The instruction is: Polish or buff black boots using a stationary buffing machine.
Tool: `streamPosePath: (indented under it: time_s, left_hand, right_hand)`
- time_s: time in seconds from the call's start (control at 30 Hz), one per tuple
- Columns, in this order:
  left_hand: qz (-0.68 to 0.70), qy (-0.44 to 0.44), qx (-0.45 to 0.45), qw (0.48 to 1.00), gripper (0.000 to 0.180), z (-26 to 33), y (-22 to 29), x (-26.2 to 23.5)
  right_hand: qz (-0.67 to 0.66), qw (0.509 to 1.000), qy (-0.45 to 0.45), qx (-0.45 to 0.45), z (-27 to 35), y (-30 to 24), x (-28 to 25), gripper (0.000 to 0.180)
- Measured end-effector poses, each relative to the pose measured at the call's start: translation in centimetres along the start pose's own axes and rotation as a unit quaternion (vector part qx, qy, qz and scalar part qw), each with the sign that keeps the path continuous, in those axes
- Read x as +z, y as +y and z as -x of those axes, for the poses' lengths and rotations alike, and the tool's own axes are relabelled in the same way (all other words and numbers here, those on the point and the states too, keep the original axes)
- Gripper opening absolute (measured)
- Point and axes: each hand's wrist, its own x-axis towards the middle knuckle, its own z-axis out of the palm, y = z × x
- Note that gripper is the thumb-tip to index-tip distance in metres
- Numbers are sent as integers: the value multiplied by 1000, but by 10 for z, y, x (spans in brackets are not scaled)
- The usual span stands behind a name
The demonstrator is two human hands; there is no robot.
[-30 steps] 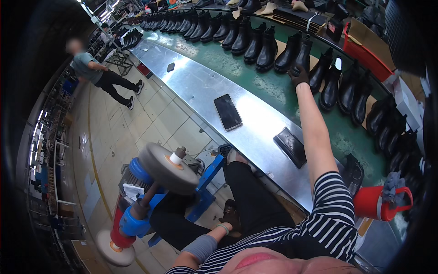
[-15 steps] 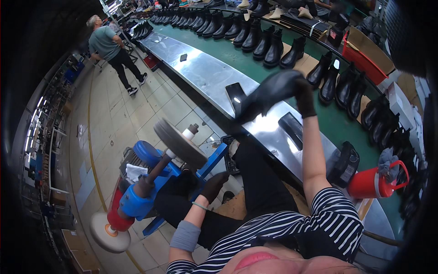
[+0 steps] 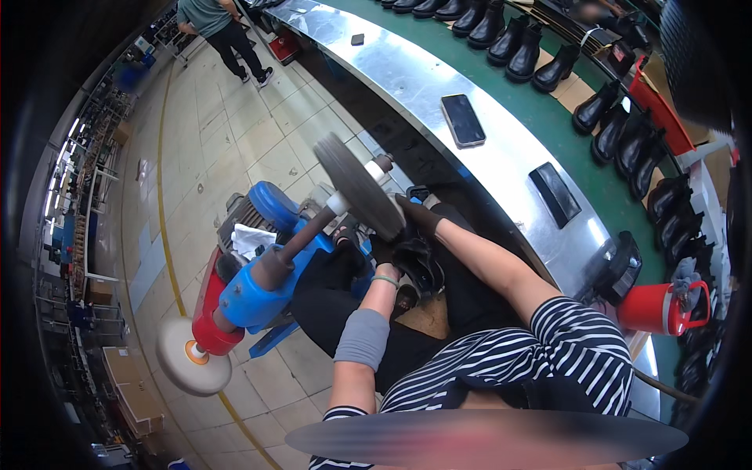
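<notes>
A black ankle boot (image 3: 417, 262) is between my hands at the near side of a dark polishing wheel (image 3: 359, 184). My left hand (image 3: 382, 255), in a dark glove, is closed on the boot from the left. On its other side, my right hand (image 3: 418, 216), gloved too, grips it close to the wheel's lower edge. The wheel hides part of the boot and some of my fingers, so I cannot tell whether boot and wheel touch. The wheel sits on the shaft of a blue and red machine (image 3: 254, 294), with a pale wheel (image 3: 194, 356) at its other end.
To the right runs a metal ledge (image 3: 407, 90) bearing a phone (image 3: 463, 121) and a dark flat case (image 3: 554, 194). Rows of black boots (image 3: 523, 56) stand on the green bench beyond. A red jug (image 3: 652, 309) is at the right. Someone (image 3: 227, 39) stands on the tiled floor.
My right hand has brought the boot from above the metal ledge down and left to the wheel. My left hand has moved up and right and taken hold of it. The view has shifted.
</notes>
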Motion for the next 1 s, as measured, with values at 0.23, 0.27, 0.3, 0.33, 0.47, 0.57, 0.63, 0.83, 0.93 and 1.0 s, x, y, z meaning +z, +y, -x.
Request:
streamPosePath:
  time_s: [0.23, 0.27, 0.3, 0.33, 0.47, 0.57, 0.63, 0.83, 0.93, 1.0]
  left_hand:
    - [31, -55, -17, 998, 46, 13, -20, -38]
    - [30, -107, -24, 993, 51, 12, -21, -40]
    - [31, -106, -26, 993, 51, 12, -19, -39]
    - [36, -161, -83, 983, 51, 13, -13, -37]
    - [-96, -124, -115, 981, 52, 36, 20, 9]
    - [133, -388, -139, 901, 47, -5, 21, -54]
    - [-50, -292, -114, 948, 46, 7, 2, -59]
    - [18, -148, -99, 984, 43, 57, 6, 7]
    - [-110, -194, 5, 975, 43, 11, -5, -15]
    - [-198, -154, 66, 966, 43, -31, -8, -44]
  right_hand:
    - [-110, 966, -193, 133, 20, -3, 18, 43]
    - [-110, 966, -193, 135, 29, -11, 19, 43]
    - [-143, 970, -174, 95, 36, -15, 16, 43]
    - [-176, 971, -154, 56, 44, -20, 14, 44]
    - [-124, 979, -128, -97, 46, -37, 13, 58]
    - [-68, 992, -97, -32, -6, 1, 34, 49]
    - [-46, 996, -69, 33, -11, 10, 19, 47]
    - [-170, 955, -207, 129, 49, -24, 9, 55]
    - [-165, 971, -171, 24, 63, -39, 17, 59]
    - [-195, 968, -144, -65, 54, -44, 31, 55]
